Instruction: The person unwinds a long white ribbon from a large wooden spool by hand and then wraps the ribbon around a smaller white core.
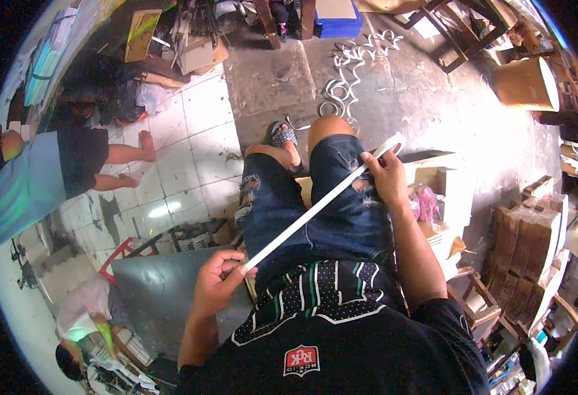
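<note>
A long, narrow white strip (307, 218) is stretched taut and slanting across my lap. Its lower end is pinched between the thumb and fingers of my left hand (218, 282), near my waist. My right hand (387, 179) grips the strip close to its far end, above my right knee. Past those fingers the strip curls into a small loop (391, 142). Below it lie my dark ripped jeans (328, 240). I cannot tell what material the strip is.
Curled white strips (345, 85) lie on the concrete floor ahead. A brown round bin (526, 84) stands far right, with stacked bundles (522, 243) nearer. One person (32, 178) lies or sits at the left; another (88, 309) bends at lower left beside a grey tabletop (170, 283).
</note>
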Tool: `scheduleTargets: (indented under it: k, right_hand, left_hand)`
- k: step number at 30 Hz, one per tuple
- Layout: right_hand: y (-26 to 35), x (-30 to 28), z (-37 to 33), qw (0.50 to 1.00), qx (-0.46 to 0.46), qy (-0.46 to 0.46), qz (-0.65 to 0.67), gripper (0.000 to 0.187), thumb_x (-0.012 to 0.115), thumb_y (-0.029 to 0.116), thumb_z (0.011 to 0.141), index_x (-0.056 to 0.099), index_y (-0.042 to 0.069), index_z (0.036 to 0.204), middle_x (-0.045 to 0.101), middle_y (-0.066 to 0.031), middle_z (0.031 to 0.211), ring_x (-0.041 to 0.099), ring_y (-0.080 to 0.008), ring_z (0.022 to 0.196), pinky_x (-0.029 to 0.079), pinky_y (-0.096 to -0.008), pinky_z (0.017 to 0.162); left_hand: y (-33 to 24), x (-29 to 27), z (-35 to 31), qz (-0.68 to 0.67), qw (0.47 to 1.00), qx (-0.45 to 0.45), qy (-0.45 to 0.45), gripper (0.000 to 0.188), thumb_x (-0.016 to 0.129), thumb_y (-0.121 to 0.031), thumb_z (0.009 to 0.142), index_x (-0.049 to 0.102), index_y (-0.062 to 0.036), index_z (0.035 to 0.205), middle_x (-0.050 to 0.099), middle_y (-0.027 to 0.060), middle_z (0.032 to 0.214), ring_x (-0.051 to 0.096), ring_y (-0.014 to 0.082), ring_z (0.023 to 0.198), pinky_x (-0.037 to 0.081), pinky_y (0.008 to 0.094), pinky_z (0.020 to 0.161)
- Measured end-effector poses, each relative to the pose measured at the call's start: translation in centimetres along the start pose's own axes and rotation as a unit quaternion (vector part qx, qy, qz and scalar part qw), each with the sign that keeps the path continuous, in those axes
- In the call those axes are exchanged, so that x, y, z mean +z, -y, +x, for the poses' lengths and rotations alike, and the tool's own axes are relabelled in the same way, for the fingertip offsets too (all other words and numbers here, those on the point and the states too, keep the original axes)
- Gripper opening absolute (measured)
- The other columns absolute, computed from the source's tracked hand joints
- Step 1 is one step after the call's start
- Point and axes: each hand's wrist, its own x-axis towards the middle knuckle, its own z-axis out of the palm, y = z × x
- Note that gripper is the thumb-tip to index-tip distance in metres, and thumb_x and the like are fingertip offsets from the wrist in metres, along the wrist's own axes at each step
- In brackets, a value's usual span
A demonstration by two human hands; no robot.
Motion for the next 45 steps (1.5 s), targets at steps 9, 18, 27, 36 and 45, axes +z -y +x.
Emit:
scheduleTargets:
  k: [9, 18, 27, 36, 45]
  right_hand:
    - [3.1, -0.5, -0.7, 0.999, 0.012, 0.004, -0.03, 0.037, 0.069, 0.036, 0.085, 0.064, -0.001, 0.087, 0.065, -0.0131, 0.068, 0.061, -0.0211, 0.062, 0.047, -0.0354, 0.06]
    - [3.6, -0.2, -1.5, 0.996, -0.015, -0.026, -0.089, 0.034, 0.07, 0.035, 0.084, 0.065, 0.001, 0.088, 0.066, -0.0145, 0.071, 0.065, -0.0249, 0.064, 0.048, -0.0359, 0.06]
    - [2.9, 0.3, -1.5, 1.0, 0.002, 0.0, 0.022, 0.031, 0.068, 0.028, 0.088, 0.063, -0.002, 0.092, 0.066, -0.0107, 0.073, 0.063, -0.0165, 0.066, 0.049, -0.0316, 0.06]
    - [5.2, -1.6, -1.2, 0.975, 0.058, 0.089, 0.197, 0.03, 0.067, 0.026, 0.09, 0.061, -0.003, 0.093, 0.062, -0.0049, 0.078, 0.06, -0.0123, 0.069, 0.05, -0.0247, 0.059]
    - [5.5, -2.0, -0.7, 0.986, 0.044, 0.083, 0.138, 0.033, 0.07, 0.029, 0.087, 0.062, -0.003, 0.09, 0.064, -0.0081, 0.076, 0.06, -0.0136, 0.066, 0.049, -0.0297, 0.06]
  left_hand:
    - [0.3, -0.2, 0.3, 0.007, 1.0, 0.007, 0.004, 0.025, 0.058, -0.007, 0.091, 0.049, -0.0003, 0.113, 0.069, 0.0185, 0.096, 0.068, 0.0239, 0.088, 0.055, 0.0364, 0.08]
    - [-0.4, -0.4, 0.0, 0.028, 1.0, 0.006, -0.008, 0.025, 0.06, -0.009, 0.091, 0.049, -0.0005, 0.112, 0.069, 0.0181, 0.094, 0.068, 0.0234, 0.086, 0.054, 0.0353, 0.079]
    - [-0.4, -1.3, -1.5, 0.049, 0.998, -0.004, -0.037, 0.025, 0.06, -0.007, 0.09, 0.049, 0.0003, 0.111, 0.07, 0.018, 0.092, 0.069, 0.0234, 0.084, 0.054, 0.0352, 0.077]
    - [-1.6, -3.3, -4.6, 0.06, 0.993, -0.044, -0.092, 0.028, 0.059, -0.003, 0.09, 0.048, 0.0004, 0.116, 0.069, 0.0162, 0.091, 0.067, 0.0215, 0.083, 0.053, 0.0338, 0.078]
    - [-2.6, -4.7, -7.6, 0.051, 0.987, -0.053, -0.141, 0.035, 0.062, -0.002, 0.088, 0.047, -0.0014, 0.12, 0.069, 0.0156, 0.088, 0.067, 0.0212, 0.082, 0.053, 0.0339, 0.076]
